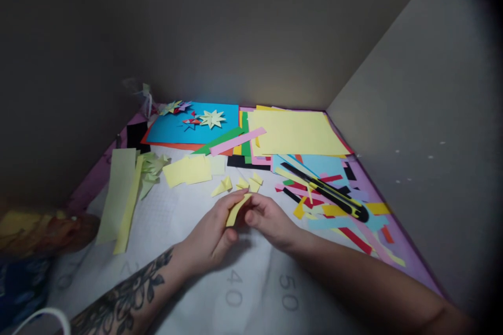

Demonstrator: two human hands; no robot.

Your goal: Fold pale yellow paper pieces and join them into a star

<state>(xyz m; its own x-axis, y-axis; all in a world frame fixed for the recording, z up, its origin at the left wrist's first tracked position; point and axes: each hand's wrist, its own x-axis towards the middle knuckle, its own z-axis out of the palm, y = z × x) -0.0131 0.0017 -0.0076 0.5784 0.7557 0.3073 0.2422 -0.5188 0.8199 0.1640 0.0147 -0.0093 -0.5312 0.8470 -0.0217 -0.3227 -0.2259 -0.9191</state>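
Note:
Near the middle of the table, my left hand (219,223) is closed around a small yellow paper piece (237,211), which looks bent or folded. My right hand (271,220) meets it from the right, its fingers curled at the upper end of the same piece, with the thumb close by. Just beyond my fingers lie several small folded yellow pieces (223,186). Flat yellow rectangles (188,170) rest behind them to the left. The fingertips of both hands are partly hidden behind the paper.
A black and yellow cutter (341,200) lies on colourful paper strips (356,239) at the right. Behind are yellow sheets (294,132), a blue sheet (176,128) and a pale paper star (212,119). Long pale strips (117,188) lie left. Walls (236,26) border the table.

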